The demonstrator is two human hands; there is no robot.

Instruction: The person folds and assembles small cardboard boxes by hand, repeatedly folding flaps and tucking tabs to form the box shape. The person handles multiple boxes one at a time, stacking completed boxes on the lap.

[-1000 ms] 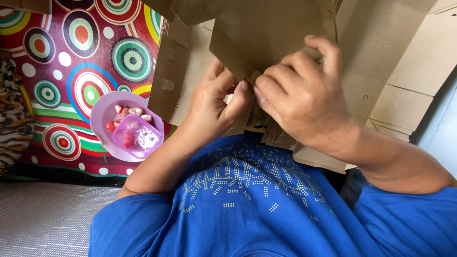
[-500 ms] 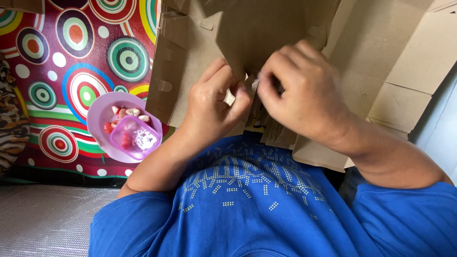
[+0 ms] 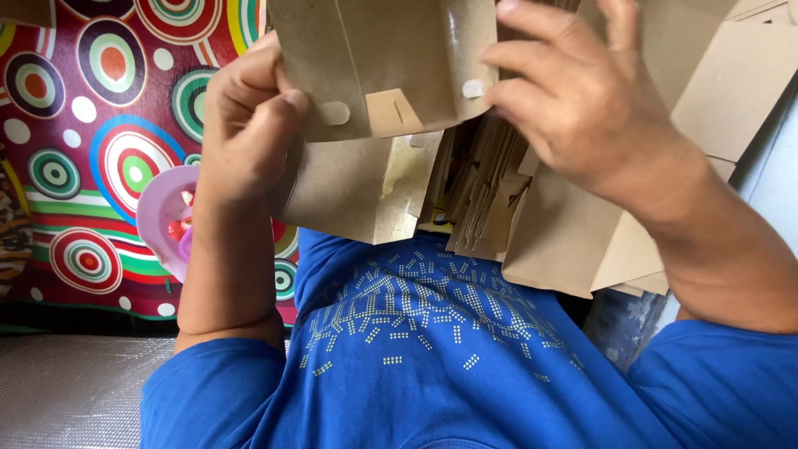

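Raised since before, both hands' fingers pinch the brown cardboard box blank (image 3: pixel 382 75), left hand (image 3: pixel 245 125), right hand (image 3: pixel 573 100).

My left hand (image 3: pixel 245 125) pinched the left edge of a flat brown cardboard box blank (image 3: pixel 382 66); my right hand (image 3: pixel 573 100) gripped its right flap. A purple bowl (image 3: pixel 162 216) sat left, on the circle-patterned cloth (image 3: pixel 83 125).

A cloth (image 3: pixel 91 125) patterned with coloured concentric circles on red is seen at the left. A grey woven mat (image 3: pixel 66 391) is spread below it, lit by daylight.
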